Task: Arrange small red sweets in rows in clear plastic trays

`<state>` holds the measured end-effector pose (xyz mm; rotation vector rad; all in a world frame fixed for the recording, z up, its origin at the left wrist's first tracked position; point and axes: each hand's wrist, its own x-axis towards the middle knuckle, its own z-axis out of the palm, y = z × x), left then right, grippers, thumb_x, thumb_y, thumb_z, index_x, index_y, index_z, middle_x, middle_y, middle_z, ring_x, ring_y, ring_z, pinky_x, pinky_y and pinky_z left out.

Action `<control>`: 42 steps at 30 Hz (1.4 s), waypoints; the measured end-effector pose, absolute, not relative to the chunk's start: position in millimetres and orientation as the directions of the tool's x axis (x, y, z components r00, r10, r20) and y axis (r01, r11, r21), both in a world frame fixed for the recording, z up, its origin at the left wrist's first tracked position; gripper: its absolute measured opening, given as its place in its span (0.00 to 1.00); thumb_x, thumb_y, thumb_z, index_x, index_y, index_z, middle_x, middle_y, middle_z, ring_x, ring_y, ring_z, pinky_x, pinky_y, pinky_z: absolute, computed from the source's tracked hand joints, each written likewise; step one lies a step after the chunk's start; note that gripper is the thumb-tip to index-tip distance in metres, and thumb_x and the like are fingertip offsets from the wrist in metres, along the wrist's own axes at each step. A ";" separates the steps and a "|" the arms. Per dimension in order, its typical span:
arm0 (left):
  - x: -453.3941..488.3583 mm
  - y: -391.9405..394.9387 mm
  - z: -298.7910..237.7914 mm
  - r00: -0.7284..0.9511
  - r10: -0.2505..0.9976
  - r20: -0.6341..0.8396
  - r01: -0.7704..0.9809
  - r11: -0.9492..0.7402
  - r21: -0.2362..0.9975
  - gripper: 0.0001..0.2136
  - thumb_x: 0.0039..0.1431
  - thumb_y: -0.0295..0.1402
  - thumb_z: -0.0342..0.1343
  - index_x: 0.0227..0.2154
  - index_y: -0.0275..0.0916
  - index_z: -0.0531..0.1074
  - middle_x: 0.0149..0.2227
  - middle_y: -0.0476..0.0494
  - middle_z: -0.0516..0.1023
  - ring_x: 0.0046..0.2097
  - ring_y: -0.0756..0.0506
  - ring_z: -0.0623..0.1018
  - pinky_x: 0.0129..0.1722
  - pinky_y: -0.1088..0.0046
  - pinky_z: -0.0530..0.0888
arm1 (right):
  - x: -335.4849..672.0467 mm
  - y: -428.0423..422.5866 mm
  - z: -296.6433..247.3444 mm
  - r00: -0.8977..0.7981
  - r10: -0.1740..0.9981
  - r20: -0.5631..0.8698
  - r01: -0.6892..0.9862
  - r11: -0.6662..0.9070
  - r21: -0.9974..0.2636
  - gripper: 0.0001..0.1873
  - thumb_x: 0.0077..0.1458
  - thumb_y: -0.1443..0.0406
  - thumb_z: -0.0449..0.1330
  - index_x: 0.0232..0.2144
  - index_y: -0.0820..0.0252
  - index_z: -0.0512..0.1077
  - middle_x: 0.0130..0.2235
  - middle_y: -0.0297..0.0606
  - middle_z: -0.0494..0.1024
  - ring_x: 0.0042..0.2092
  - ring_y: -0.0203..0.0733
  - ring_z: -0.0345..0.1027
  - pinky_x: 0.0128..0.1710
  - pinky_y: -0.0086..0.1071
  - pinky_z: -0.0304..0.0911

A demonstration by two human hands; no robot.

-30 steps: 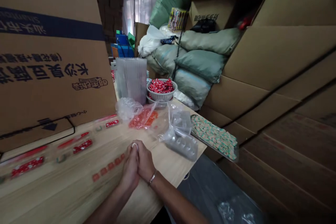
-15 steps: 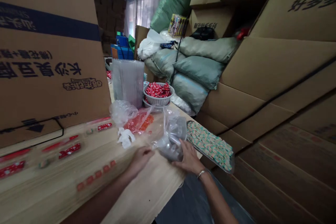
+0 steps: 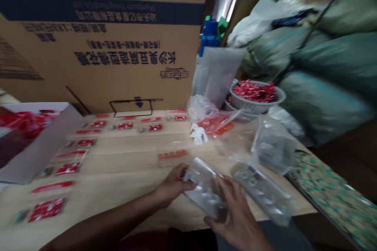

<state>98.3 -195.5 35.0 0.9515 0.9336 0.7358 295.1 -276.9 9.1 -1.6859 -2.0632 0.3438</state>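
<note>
My left hand (image 3: 173, 183) grips the near end of a transparent plastic blister tray (image 3: 203, 188), and my right hand (image 3: 235, 215) holds its other end, fingers over the top. A second blister tray (image 3: 262, 192) lies just right of my right hand, its far end against a crumpled transparent plastic bag (image 3: 273, 145). Both hands are above the pale wooden table (image 3: 123, 145). Several red sachets (image 3: 47, 210) lie in rows on the left. A strip of small orange sweets (image 3: 172, 155) lies just beyond my left hand.
A white plastic basket of red packets (image 3: 255, 95) and a stack of transparent sheets (image 3: 216, 74) stand at the table's back. A large cardboard box (image 3: 103, 39) walls the far side. A metal tray of sweets (image 3: 332, 196) sits at the right edge; green sacks (image 3: 324, 78) are piled behind.
My hands have gone from the bag to holding a blister tray out on the table. A second tray now lies outside the bag. The view has swung left, showing more of the table.
</note>
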 end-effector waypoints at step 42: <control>-84.4 -234.5 7.4 0.646 0.762 -0.053 0.727 -0.592 0.349 0.27 0.35 0.50 0.62 0.37 0.38 0.64 0.47 0.37 0.66 0.47 0.38 0.66 0.51 0.55 0.61 | 141.6 -229.1 7.5 -0.730 0.683 0.016 0.564 0.616 -0.550 0.16 0.41 0.65 0.68 0.29 0.58 0.64 0.37 0.34 0.68 0.41 0.43 0.59 0.39 0.33 0.57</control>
